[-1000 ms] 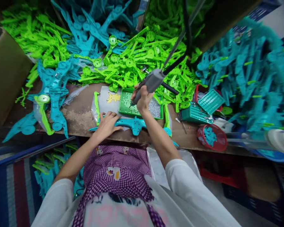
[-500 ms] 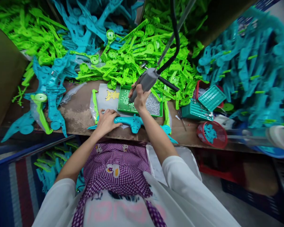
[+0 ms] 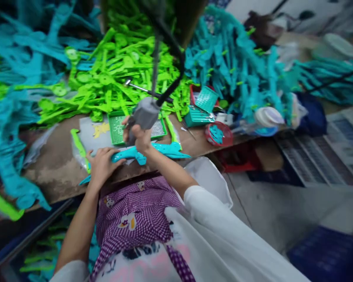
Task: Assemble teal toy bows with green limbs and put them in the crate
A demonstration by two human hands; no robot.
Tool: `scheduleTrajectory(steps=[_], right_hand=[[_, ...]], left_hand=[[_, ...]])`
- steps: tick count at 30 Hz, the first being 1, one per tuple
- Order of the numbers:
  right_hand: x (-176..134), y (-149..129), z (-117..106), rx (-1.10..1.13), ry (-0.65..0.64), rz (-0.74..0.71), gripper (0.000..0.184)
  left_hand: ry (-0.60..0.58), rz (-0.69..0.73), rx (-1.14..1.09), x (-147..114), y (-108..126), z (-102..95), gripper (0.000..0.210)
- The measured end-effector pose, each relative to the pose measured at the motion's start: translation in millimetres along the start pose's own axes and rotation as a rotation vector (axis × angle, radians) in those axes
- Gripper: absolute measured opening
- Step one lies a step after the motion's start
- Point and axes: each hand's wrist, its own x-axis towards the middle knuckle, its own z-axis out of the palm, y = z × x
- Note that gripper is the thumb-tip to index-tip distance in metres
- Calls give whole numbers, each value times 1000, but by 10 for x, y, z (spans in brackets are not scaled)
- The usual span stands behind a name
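My right hand (image 3: 140,138) grips a grey powered screwdriver (image 3: 144,115) that hangs on a black cable, its tip pointing down over a long teal plastic part (image 3: 161,150) at the bench's near edge. My left hand (image 3: 100,165) lies flat on the left end of that teal part, pressing it down. Just behind it sits a green tray (image 3: 117,129) holding small silver screws. A loose green strip (image 3: 80,147) lies left of my left hand. The view is blurred by motion.
Heaps of green parts (image 3: 111,78) and teal parts (image 3: 241,74) cover the back of the wooden bench (image 3: 50,164). Small teal baskets (image 3: 200,109) and a red basket (image 3: 217,135) stand to the right. Grey floor (image 3: 282,211) lies right of the bench.
The view has swung to the right and blurred. My right hand brought the screwdriver from over the screw tray towards me, above the teal part. My left hand stays on the part.
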Motion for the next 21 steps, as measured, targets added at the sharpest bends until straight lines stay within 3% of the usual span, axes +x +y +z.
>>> scheduleTrajectory(steps=[6, 13, 21], right_hand=[[-203, -95, 83, -39, 71, -56, 48], [-98, -212, 366, -36, 142, -98, 45], [-196, 63, 154, -60, 56, 15, 51]], left_hand=[[-9, 46, 97, 62, 46, -54, 31], [-29, -2, 108, 39, 86, -43, 27], [-50, -31, 14, 8, 50, -21, 30]])
